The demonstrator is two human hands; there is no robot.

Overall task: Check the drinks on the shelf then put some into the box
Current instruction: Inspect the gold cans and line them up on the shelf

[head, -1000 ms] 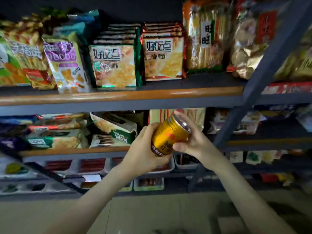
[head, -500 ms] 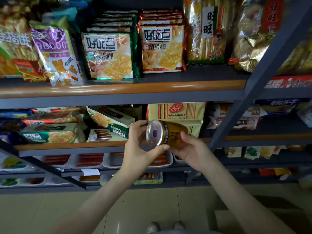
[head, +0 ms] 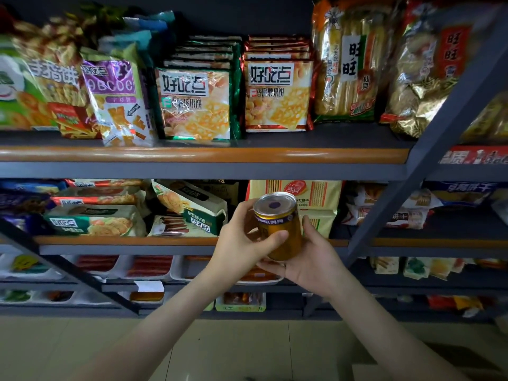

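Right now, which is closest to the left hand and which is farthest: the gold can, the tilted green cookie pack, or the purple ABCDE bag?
1. The gold can: the left hand grips it, so they touch.
2. The tilted green cookie pack: middle shelf, just left of the hand.
3. The purple ABCDE bag: top shelf, up and far to the left.

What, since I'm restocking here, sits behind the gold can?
Yellow biscuit packs on the middle shelf. The can, gripped by the left hand and right hand, covers their lower left part.
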